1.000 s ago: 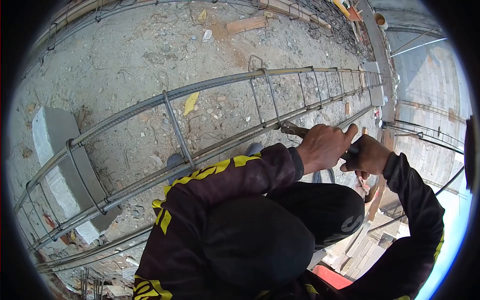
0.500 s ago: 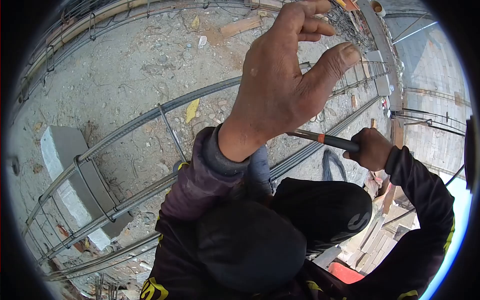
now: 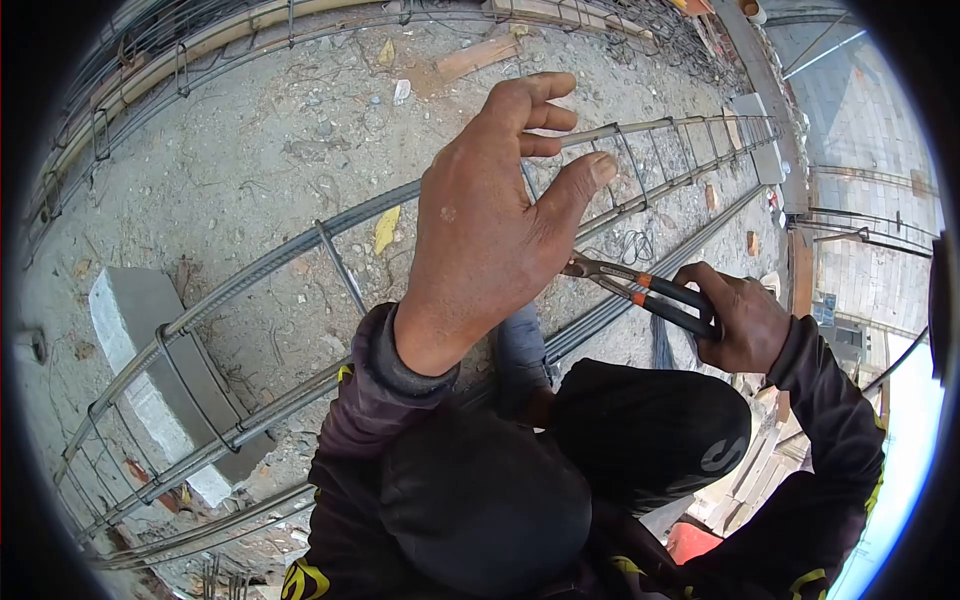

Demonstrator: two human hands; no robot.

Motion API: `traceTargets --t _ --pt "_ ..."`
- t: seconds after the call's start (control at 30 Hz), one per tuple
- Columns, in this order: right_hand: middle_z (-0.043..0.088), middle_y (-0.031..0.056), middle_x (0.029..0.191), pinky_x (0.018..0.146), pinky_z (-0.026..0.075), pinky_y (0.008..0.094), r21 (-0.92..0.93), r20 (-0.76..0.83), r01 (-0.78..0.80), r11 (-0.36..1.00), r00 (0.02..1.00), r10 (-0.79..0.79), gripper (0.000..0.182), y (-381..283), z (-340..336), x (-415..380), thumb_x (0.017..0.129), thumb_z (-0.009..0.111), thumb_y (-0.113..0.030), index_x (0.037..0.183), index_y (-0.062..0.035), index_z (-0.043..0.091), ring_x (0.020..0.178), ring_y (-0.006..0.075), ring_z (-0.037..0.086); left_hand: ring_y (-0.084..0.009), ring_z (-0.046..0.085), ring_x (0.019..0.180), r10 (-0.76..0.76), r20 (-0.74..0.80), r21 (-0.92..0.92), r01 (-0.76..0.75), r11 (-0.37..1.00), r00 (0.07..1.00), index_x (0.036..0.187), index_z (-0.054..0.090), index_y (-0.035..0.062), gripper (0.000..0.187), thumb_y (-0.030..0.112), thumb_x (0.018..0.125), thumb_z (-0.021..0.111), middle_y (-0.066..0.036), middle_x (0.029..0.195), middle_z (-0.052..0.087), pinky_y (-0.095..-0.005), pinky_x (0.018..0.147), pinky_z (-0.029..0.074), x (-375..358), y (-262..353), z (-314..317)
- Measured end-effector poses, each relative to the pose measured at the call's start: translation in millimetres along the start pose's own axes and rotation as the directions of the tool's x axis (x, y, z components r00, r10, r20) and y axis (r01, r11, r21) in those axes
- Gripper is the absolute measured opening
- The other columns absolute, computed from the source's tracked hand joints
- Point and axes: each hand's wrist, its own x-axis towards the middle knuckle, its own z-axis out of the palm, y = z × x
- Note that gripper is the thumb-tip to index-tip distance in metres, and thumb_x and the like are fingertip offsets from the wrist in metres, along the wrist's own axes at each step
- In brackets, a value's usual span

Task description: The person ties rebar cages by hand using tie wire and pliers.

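My left hand [image 3: 485,220] is raised over the rebar cage [image 3: 285,250], its thumb apart from the loosely curled fingers. Nothing shows in that hand, though its palm side is turned partly away. On the right, my right hand [image 3: 745,320] grips the black handles of a pair of pincers [image 3: 615,277] with orange bands. The jaws point toward my left wrist, close to the heel of that hand in the view; whether they touch anything cannot be made out. Past my left fingers the cage's bars and stirrups run to the upper right.
A concrete block [image 3: 165,370] lies under the cage at the left. A dark bundle of tie wire [image 3: 663,345] lies below the pincers. A wooden board [image 3: 480,57] and a yellow leaf [image 3: 387,230] are on the rubble ground. My black-clad knee [image 3: 650,430] is close below.
My left hand has moved down and to the left, staying open. The pincers now show two separated handles and their jaws, where before they looked like a single bar.
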Motion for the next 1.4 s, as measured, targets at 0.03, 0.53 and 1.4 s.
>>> traceTargets --t 0.03,0.53,1.4 --pt "0.059 0.0147 0.093 0.071 0.052 0.0479 -0.084 -0.106 0.021 0.996 0.994 -0.030 0.058 -7.6 -2.2 -0.5 0.066 0.066 -0.001 0.121 -0.0038 0.052 0.078 0.0391 0.063 -0.0243 0.067 0.101 -0.014 -0.004 0.010 0.014 1.000 1.000 0.132 0.056 0.0015 0.054 0.028 0.089 0.075 -0.017 0.113 0.067 -0.0377 0.088 0.055 -1.6 -0.5 -1.5" --pt "0.065 0.0110 0.071 0.046 0.051 0.0292 0.641 0.388 -0.512 0.571 0.859 0.335 0.023 -19.4 -24.2 0.8 0.090 0.060 -0.008 0.110 0.0036 0.056 0.052 0.0154 0.064 -0.0217 0.067 0.098 -0.069 0.052 -0.072 0.073 0.995 0.996 0.127 0.060 -0.0009 0.042 0.023 0.093 0.070 -0.015 0.107 0.069 -0.0356 0.087 0.053 -12.8 4.2 -28.9" --pt "0.068 0.0173 0.087 0.063 0.058 0.0307 0.957 0.124 -0.084 0.279 0.984 -0.131 0.053 15.8 -14.7 0.4 0.085 0.074 -0.010 0.128 0.0088 0.049 0.075 0.0229 0.071 -0.0297 0.059 0.122 -0.062 0.132 -0.171 0.084 0.982 0.989 0.144 0.046 0.0018 0.051 0.020 0.098 0.060 -0.019 0.131 0.062 -0.0434 0.104 0.047 -30.4 -19.6 -16.7"
